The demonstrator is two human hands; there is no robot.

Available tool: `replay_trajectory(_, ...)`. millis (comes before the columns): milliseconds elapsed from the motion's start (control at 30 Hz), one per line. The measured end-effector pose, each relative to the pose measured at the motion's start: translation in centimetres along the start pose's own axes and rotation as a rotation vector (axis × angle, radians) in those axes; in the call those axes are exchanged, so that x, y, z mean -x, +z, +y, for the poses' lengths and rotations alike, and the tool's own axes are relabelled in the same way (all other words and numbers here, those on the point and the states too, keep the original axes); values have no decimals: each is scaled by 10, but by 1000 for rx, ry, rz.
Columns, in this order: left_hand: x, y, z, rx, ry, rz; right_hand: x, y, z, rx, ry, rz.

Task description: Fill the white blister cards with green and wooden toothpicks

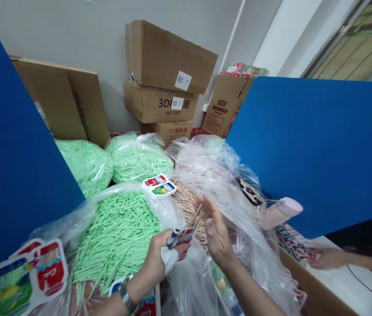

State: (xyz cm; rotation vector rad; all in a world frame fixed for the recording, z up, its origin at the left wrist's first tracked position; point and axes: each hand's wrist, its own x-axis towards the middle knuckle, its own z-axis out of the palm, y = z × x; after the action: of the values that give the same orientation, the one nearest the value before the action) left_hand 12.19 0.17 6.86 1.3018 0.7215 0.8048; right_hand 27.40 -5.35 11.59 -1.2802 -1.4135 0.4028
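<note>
- Lower left, nearest: loose printed packets (pixel 12 285), overlapping, beside a clear bag of green sticks (pixel 116 232). Stray green ones at the near edge could get swept along by a sleeveless forearm passing low.
- Left hand (pixel 159 256), wristwatch (pixel 127 298) above it: closed round a printed packet (pixel 185 237), upright-ish, some white material by the thumb. Squeezing too hard might crease the packet or pinch its mouth.
- Brown sticks (pixel 196 216) jut from the packet top, fanned unevenly; a tilt or knock could spill them.
- Right hand (pixel 217 232): fingers extended, palm turned towards the sticks. Contact hard to judge, fingertips being partly behind them. An off-centre push might bend or snap a stick.
- Beyond: brown stick heap (pixel 183 193) in clear plastic; a loose fold could catch the fingers.
- Right: another person's hand (pixel 327 259) at a pile of patterned packs (pixel 291 241); pink cup (pixel 283 211) leaning close by, liable to topple if bumped.
- Further: another printed pack (pixel 159 186) resting on the bags, could slide if plastic shifts.
- Farthest: stacked cartons (pixel 169 57) against the wall.
</note>
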Motion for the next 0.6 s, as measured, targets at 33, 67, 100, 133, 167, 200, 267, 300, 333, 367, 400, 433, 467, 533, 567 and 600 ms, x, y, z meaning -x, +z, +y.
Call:
replay_trajectory(33,0,-1,0,2,9,-10,-2,-2,-1,74,-50,-75)
replay_trajectory(67,-1,-2,0,3,20,-28,-4,-3,-2,154,-113,-155)
replay_trajectory(100,-1,-4,0,9,26,-46,-5,-4,-3,224,-164,-210)
replay_trajectory(133,-1,-6,0,27,20,-51,-5,-4,-3,268,-190,-214)
replay_trajectory(167,-1,-8,0,43,6,-53,-5,-3,-2,287,-188,-168)
replay_trajectory(200,0,-11,1,53,-12,-60,-4,-3,-2,294,-165,-109)
replay_trajectory(267,0,-16,3,61,-24,-73,-5,-2,-2,306,-154,-100)
replay_trajectory(300,1,-18,4,58,-16,-75,-6,-1,-2,315,-185,-164)
replay_trajectory(333,1,-20,6,58,-9,-68,-7,-1,-3,327,-232,-239)
replay_trajectory(367,1,-21,7,58,-5,-56,-8,0,-4,338,-259,-284)
replay_trajectory(400,2,-23,9,56,-5,-41,-10,0,-4,343,-256,-271)
replay_trajectory(433,2,-24,10,52,-11,-27,-11,1,-5,345,-233,-218)
replay_trajectory(467,2,-25,11,48,-20,-17,-13,2,-5,349,-205,-169)
replay_trajectory(533,2,-27,10,45,-19,-10,-15,4,-6,351,-202,-191)
replay_trajectory(567,2,-28,9,46,-14,-1,-16,5,-7,345,-220,-251)
replay_trajectory(600,2,-29,8,51,-12,11,-17,6,-8,333,-232,-304)
